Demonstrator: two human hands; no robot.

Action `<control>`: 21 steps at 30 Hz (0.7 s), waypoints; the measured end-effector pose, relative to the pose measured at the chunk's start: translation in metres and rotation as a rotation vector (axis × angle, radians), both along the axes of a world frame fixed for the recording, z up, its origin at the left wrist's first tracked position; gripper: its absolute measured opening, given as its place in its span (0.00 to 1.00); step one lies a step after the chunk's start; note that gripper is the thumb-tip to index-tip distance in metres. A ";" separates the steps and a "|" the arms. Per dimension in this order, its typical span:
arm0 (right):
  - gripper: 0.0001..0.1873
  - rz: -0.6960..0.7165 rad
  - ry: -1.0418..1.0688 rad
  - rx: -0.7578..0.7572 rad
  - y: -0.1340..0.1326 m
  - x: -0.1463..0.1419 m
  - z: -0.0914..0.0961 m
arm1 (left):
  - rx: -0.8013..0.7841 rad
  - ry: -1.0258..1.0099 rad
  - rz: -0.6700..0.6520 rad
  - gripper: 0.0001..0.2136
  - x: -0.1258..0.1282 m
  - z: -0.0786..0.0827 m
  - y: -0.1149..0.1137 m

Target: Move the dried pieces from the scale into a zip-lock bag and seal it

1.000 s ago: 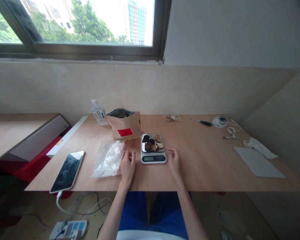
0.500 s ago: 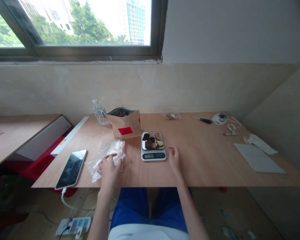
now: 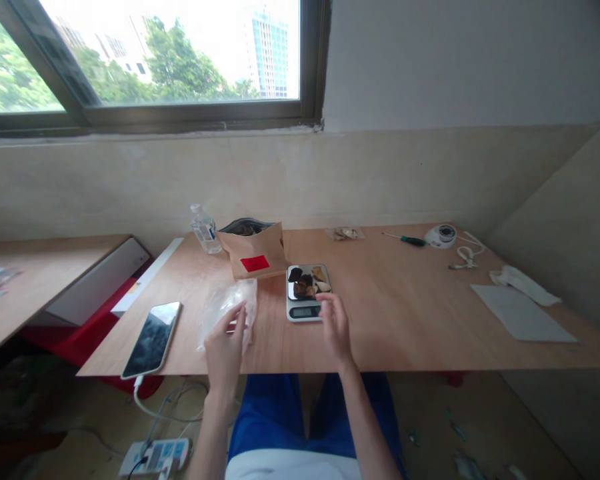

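My left hand (image 3: 225, 343) is closed in a pinch on a clear plastic bag (image 3: 220, 297), at the near left of the table. My right hand (image 3: 336, 330) is held over the near right corner of a white kitchen scale (image 3: 293, 313), fingers loosely bent and slightly apart, with nothing visible in them. Several dark and pale dried pieces (image 3: 305, 287) lie on the scale's plate; their kind is unclear. Behind the plastic bag stands a brown paper pouch (image 3: 263, 250) with a red label, its top open.
A water bottle (image 3: 206, 230) stands left of the pouch, and a charging phone (image 3: 153, 340) lies near the left edge. Farther back are a small filled bag (image 3: 345, 233), a screwdriver (image 3: 413, 241) and a white camera (image 3: 441, 236). White paper (image 3: 523, 313) lies at right.
My left hand has gone from lying spread on the plastic bag to pinching it, and the bag has shifted. My right hand has moved left, from beside the scale to over its corner.
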State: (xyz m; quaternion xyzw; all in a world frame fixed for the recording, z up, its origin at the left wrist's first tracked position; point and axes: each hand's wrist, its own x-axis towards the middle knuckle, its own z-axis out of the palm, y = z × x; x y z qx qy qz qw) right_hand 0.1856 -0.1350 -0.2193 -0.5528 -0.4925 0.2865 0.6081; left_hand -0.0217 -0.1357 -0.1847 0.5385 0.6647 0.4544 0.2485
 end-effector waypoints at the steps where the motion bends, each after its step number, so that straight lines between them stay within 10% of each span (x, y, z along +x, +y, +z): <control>1: 0.15 0.145 -0.047 0.001 -0.004 -0.014 0.013 | 0.046 -0.061 -0.008 0.21 0.011 0.003 -0.002; 7: 0.17 0.353 0.040 -0.076 -0.004 -0.066 0.045 | 0.248 -0.082 -0.123 0.17 0.048 0.011 0.001; 15: 0.10 0.233 0.167 -0.203 0.005 -0.019 0.013 | 0.283 -0.229 0.006 0.15 0.040 0.034 0.020; 21: 0.12 0.229 0.261 -0.195 0.010 -0.013 0.021 | 0.158 -0.253 -0.286 0.20 0.046 0.031 0.018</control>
